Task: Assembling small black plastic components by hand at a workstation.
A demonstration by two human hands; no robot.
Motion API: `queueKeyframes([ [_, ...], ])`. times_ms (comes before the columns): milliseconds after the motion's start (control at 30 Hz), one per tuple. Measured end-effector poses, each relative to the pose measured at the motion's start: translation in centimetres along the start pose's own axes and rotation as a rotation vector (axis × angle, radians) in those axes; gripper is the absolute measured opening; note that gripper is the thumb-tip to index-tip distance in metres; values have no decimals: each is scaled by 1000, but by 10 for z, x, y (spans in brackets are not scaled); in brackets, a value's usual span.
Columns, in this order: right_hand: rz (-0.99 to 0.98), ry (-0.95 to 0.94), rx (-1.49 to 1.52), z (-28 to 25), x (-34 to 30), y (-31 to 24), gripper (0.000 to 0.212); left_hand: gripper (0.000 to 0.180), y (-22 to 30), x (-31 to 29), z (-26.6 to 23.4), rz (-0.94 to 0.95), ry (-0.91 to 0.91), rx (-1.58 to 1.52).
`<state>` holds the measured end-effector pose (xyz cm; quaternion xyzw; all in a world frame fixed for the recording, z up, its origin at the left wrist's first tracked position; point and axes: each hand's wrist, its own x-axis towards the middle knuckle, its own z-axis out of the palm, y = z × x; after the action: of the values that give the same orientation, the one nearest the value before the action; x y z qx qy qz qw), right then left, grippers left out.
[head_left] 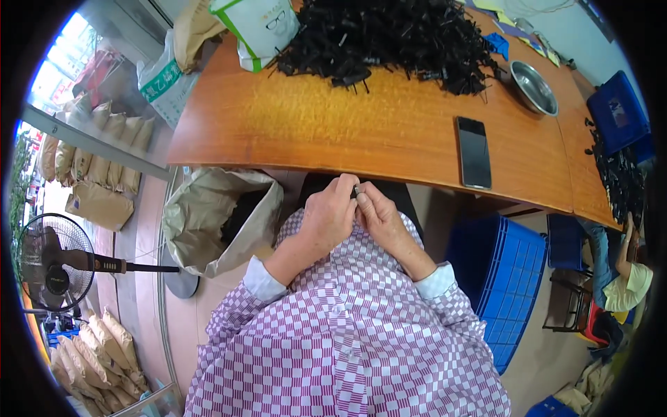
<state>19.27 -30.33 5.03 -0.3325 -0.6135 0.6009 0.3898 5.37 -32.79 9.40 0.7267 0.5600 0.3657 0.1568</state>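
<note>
Left hand [330,212]: fingers curled closed, with a small black part [355,190] pinched at the fingertips.
Right hand [382,215]: thumb and forefinger brought together on the same part from the other side.
Small black part: held between both hands, above the lap and just off the near edge of the wooden table [229,125]; its exact shape cannot be told, as it is mostly covered by fingers.
Black pile: a large heap of black plastic pieces [389,42] is spread over the far side of the table, flanked by a white-and-green bag [264,31] on the left.
Table, right: a dark-screened smartphone [474,153] is laid near the front edge; a metal bowl [533,87] is set, tilted, farther back.
Below the table: an open pale sack [191,215], with dark contents, is placed at the left, and a blue plastic crate [511,292] at the right.
Far left: a black fan [59,264] is stood near stacked brown sacks [104,149].
</note>
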Motion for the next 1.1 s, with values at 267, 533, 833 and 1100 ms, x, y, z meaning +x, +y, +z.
queueKeyframes([
  [267, 99, 76, 167, 5, -6, -29, 14, 19, -21, -5, -11, -381, -17, -887],
  [533, -29, 31, 107, 7, 3, -39, 14, 30, -10, -20, -26, -684, 16, -1684],
  [833, 264, -173, 349, -2, 14, -40, 17, 35, -28, -27, -23, -436, -300, -1517],
  [1100, 61, -64, 1, -4, 9, -20, 25, 36, -10, -26, -14, -260, -129, -772],
])
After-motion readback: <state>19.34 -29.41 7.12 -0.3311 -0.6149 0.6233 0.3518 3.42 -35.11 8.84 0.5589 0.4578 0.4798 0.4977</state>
